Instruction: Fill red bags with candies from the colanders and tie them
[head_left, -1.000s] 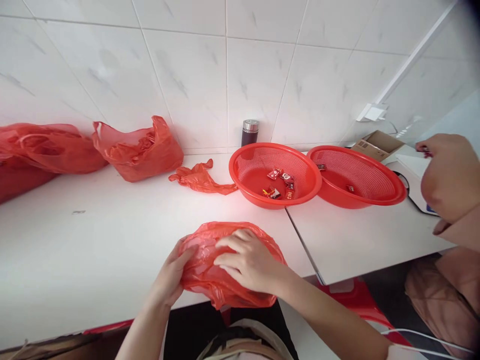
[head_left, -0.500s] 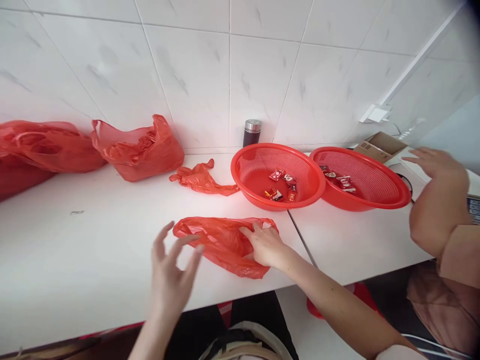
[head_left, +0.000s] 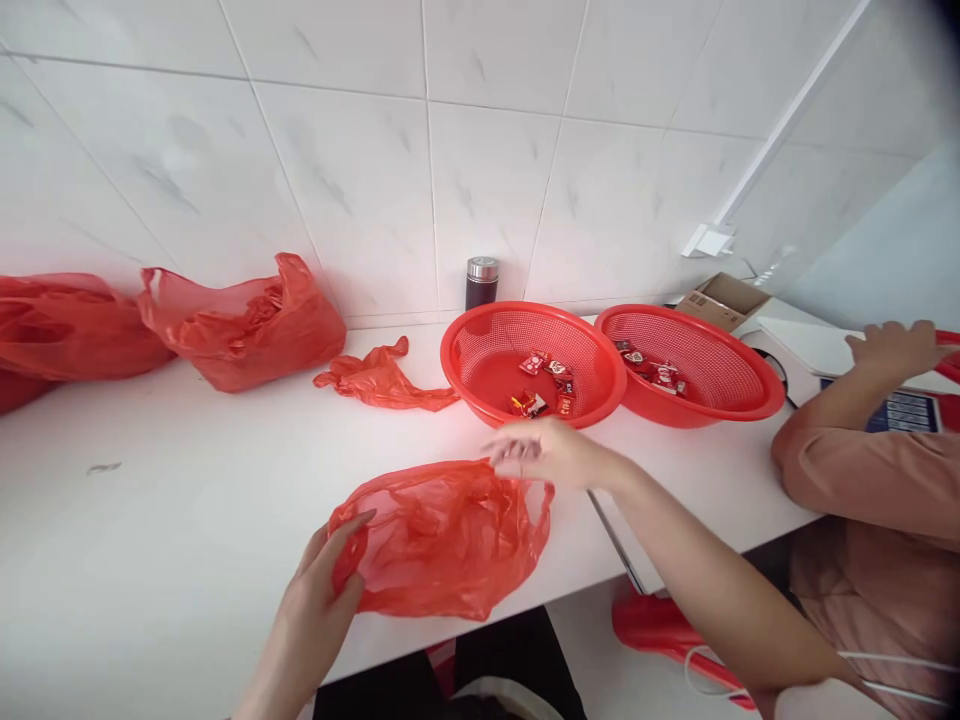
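Note:
A red plastic bag [head_left: 442,550] lies spread with its mouth wide on the white table before me. My left hand [head_left: 315,590] holds the bag's left edge, its thumb and fingers round the plastic. Over the bag's far right rim hovers my right hand [head_left: 544,455], somewhat blurred, its fingers loosely stretched and nothing seen in them. Just beyond that hand stands a red mesh basket [head_left: 487,390] with several small wrapped snacks [head_left: 562,402] on its bottom.
A second red basket [head_left: 720,385] with wrapped snacks adjoins the first. Behind are a dark flask [head_left: 481,285] and a cardboard box [head_left: 716,300]. A crumpled red bag [head_left: 379,380] and fuller red bags [head_left: 247,330] lie left. A co-worker's arm [head_left: 847,400] reaches in at right.
My left hand has come down onto the bag's left edge. My right hand has lifted out of the bag towards the basket. The bag's mouth is wider. The co-worker's arm has moved.

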